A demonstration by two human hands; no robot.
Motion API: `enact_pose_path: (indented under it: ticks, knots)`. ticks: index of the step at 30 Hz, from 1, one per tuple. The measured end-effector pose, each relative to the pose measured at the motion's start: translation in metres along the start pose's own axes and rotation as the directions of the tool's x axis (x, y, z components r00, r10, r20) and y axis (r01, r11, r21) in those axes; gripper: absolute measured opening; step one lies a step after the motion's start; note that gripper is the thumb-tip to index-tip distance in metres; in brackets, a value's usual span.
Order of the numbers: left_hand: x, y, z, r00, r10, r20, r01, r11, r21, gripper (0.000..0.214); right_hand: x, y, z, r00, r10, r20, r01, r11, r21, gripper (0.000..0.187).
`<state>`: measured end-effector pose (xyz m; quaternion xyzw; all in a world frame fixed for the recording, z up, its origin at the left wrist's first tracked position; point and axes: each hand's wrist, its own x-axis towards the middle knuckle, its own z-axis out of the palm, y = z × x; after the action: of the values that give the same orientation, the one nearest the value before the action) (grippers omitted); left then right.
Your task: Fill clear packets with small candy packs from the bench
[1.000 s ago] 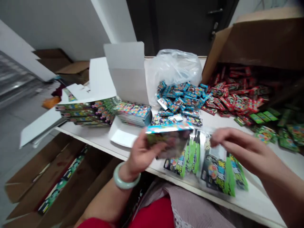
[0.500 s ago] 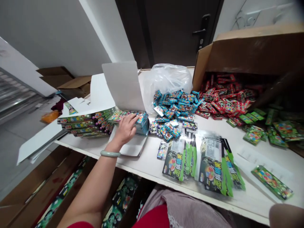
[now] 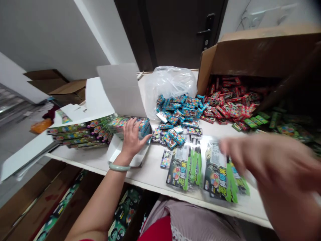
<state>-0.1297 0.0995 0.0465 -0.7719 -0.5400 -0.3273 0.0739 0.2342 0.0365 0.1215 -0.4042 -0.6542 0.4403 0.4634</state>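
My left hand point(image 3: 130, 136), with a pale bangle at the wrist, lies against a row of small printed candy packs point(image 3: 116, 122) in a white carton point(image 3: 123, 88). The carton's lid stands upright. Its fingers are spread and the thumb points right, gripping nothing. My right hand point(image 3: 273, 164) is smeared by motion above the right side of the table, near fanned black-and-green pouches point(image 3: 215, 175); whether anything is in its fingers cannot be seen. Right of the carton lies a pile of small blue candy packs point(image 3: 185, 108).
Red candy packs point(image 3: 229, 103) and green packs point(image 3: 260, 120) spill from a large cardboard box point(image 3: 253, 53). Behind the blue pile sits a clear plastic bag point(image 3: 173, 80). Stacked printed cartons point(image 3: 75, 134) stand left. Open boxes point(image 3: 60, 204) are below the table edge.
My right hand has come in from the lower right over the table. My left hand stays on the packs, its thumb now spread to the right. The view has shifted slightly.
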Motion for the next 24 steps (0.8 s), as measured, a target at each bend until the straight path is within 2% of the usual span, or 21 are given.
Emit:
enact_pose_path:
  ticks: [2,3,4,6,7,8,10,11,12,13,14,15,16,17,18,19,20,21,22,23,24]
  knots:
    - [0.002,0.054,0.003,0.998,0.016,0.057,0.005,0.939,-0.345,0.046,0.027,0.016,0.003,0.976,0.05,-0.211,-0.008,0.98,0.197,0.053]
    - [0.001,0.089,0.006,0.981,0.09,0.17,0.026,0.814,-0.581,0.038,0.045,0.028,0.004,0.938,0.127,-0.323,-0.009,0.939,0.344,0.053]
    - [-0.001,0.125,0.01,0.92,0.233,0.315,0.113,0.611,-0.784,0.033,0.062,0.042,0.003,0.876,0.228,-0.424,0.025,0.857,0.514,0.051]
    - [-0.01,0.195,0.02,0.608,0.618,0.499,0.505,0.183,-0.843,0.039,0.094,0.074,-0.005,0.768,0.464,-0.442,0.028,0.665,0.746,0.044]
    - [-0.014,0.225,0.027,0.498,0.726,0.475,0.674,0.02,-0.738,0.044,0.104,0.089,-0.011,0.727,0.522,-0.446,0.07,0.59,0.804,0.041]
    - [-0.017,0.248,0.035,0.429,0.785,0.446,0.783,-0.077,-0.618,0.048,0.111,0.101,-0.019,0.698,0.551,-0.458,0.121,0.539,0.834,0.038]
    - [-0.015,0.274,0.054,0.346,0.813,0.469,0.887,-0.119,-0.447,0.055,0.114,0.118,-0.034,0.664,0.571,-0.483,0.199,0.487,0.85,0.034]
    - [-0.009,0.277,0.064,0.337,0.793,0.508,0.894,-0.1,-0.438,0.057,0.111,0.123,-0.041,0.65,0.574,-0.498,0.224,0.482,0.847,0.033]
    - [-0.001,0.275,0.074,0.377,0.739,0.559,0.872,-0.08,-0.483,0.058,0.106,0.126,-0.047,0.638,0.578,-0.509,0.237,0.482,0.844,0.033]
    - [0.009,0.269,0.082,0.482,0.646,0.592,0.812,-0.076,-0.578,0.055,0.101,0.128,-0.054,0.627,0.582,-0.519,0.245,0.485,0.84,0.033]
    - [0.019,0.262,0.088,0.644,0.493,0.584,0.7,-0.074,-0.71,0.051,0.094,0.129,-0.06,0.617,0.584,-0.526,0.252,0.487,0.836,0.033]
    - [0.027,0.256,0.093,0.77,0.315,0.555,0.599,-0.058,-0.799,0.048,0.089,0.13,-0.066,0.609,0.587,-0.534,0.261,0.487,0.833,0.033]
    - [0.031,0.253,0.094,0.812,0.225,0.539,0.566,-0.077,-0.821,0.044,0.084,0.131,-0.071,0.601,0.589,-0.54,0.272,0.485,0.831,0.032]
    - [0.032,0.253,0.094,0.81,0.229,0.54,0.576,-0.135,-0.806,0.041,0.08,0.132,-0.075,0.594,0.591,-0.545,0.284,0.48,0.83,0.032]
    - [0.029,0.257,0.092,0.757,0.345,0.554,0.635,-0.189,-0.749,0.04,0.078,0.133,-0.078,0.587,0.595,-0.549,0.295,0.474,0.83,0.032]
    - [0.022,0.264,0.089,0.635,0.528,0.564,0.735,-0.189,-0.651,0.045,0.077,0.135,-0.08,0.581,0.599,-0.551,0.304,0.468,0.83,0.032]
    - [0.013,0.273,0.087,0.471,0.688,0.553,0.831,-0.135,-0.539,0.053,0.078,0.136,-0.082,0.58,0.601,-0.549,0.308,0.463,0.831,0.032]
    - [0.005,0.283,0.086,0.338,0.774,0.535,0.887,-0.073,-0.455,0.057,0.079,0.138,-0.082,0.581,0.598,-0.552,0.31,0.465,0.83,0.032]
    - [-0.002,0.291,0.086,0.269,0.799,0.537,0.913,-0.034,-0.407,0.059,0.079,0.139,-0.082,0.584,0.589,-0.559,0.307,0.477,0.824,0.031]
    - [-0.007,0.297,0.088,0.243,0.804,0.543,0.917,-0.007,-0.399,0.062,0.078,0.14,-0.082,0.586,0.576,-0.569,0.298,0.5,0.813,0.03]
    - [-0.007,0.299,0.091,0.278,0.778,0.563,0.893,0.006,-0.45,0.061,0.074,0.141,-0.082,0.586,0.564,-0.582,0.278,0.535,0.798,0.029]
